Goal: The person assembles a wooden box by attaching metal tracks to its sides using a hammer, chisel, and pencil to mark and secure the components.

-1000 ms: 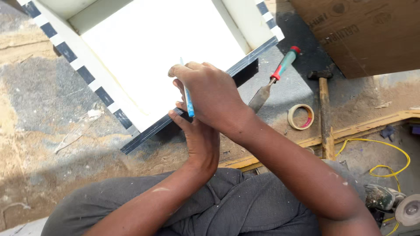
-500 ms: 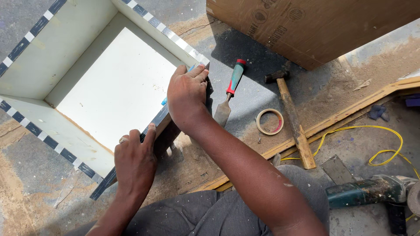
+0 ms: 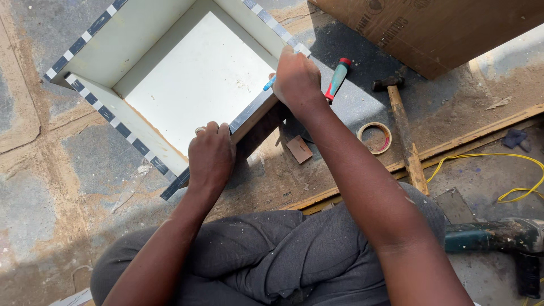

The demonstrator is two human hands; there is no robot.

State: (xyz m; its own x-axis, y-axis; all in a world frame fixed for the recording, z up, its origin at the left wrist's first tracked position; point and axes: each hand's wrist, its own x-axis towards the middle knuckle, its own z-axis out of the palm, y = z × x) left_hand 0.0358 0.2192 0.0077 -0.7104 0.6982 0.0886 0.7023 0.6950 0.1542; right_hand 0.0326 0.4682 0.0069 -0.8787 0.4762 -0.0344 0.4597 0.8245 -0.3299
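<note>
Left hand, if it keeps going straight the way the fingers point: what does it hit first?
The left hand grips the near wall of the open box, fingers aimed up-frame. Straight on it would probably meet the box's white inner panel; depth is unclear.

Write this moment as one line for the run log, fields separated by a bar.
left hand: grips near edge of white box | right hand: holds blue tool at box edge | nearby: hammer, tape roll
</note>
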